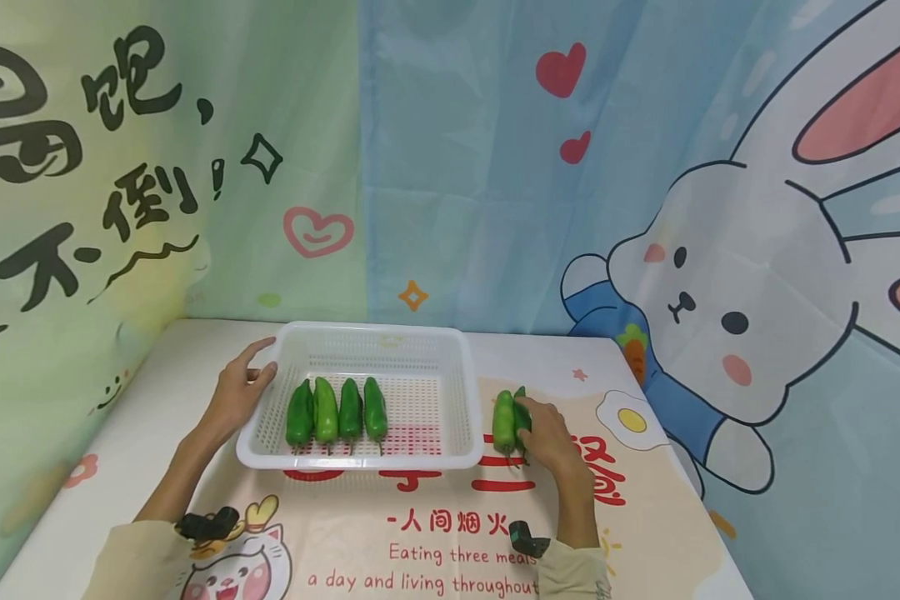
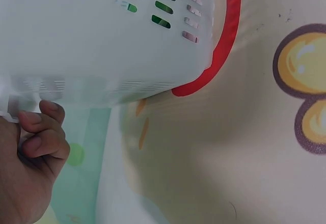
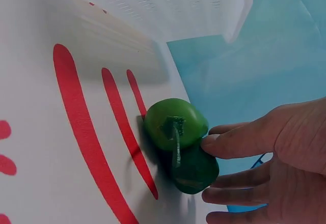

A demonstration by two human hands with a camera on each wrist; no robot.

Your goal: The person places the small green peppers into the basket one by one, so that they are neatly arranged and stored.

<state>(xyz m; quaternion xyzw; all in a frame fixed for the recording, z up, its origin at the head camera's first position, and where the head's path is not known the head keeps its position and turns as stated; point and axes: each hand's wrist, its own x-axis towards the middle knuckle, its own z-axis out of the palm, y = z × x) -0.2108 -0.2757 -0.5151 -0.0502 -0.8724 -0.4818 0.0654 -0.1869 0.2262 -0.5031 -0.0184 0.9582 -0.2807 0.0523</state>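
A white perforated basket (image 1: pixel 360 462) (image 2: pixel 102 40) holds several green peppers (image 1: pixel 350 408) lying side by side in its left part. At its left rim, my left hand (image 1: pixel 238 392) (image 2: pixel 35 163) grips the edge, fingers bent beneath it in the left wrist view. Right of the basket, a lighter green pepper (image 1: pixel 504 422) (image 3: pixel 175 122) and a darker green pepper (image 1: pixel 522 417) (image 3: pixel 194 170) lie touching on the table. My right hand (image 1: pixel 549 433) (image 3: pixel 270 168) holds the darker one between thumb and fingers, partly hiding it in the head view.
The printed tablecloth (image 1: pixel 420 558) has red characters and cartoon pictures. Behind the table hangs a curtain (image 1: pixel 457 167) with a large rabbit (image 1: pixel 757 250) at the right. The right wrist view shows the side of the basket (image 3: pixel 183 5) beyond the two peppers.
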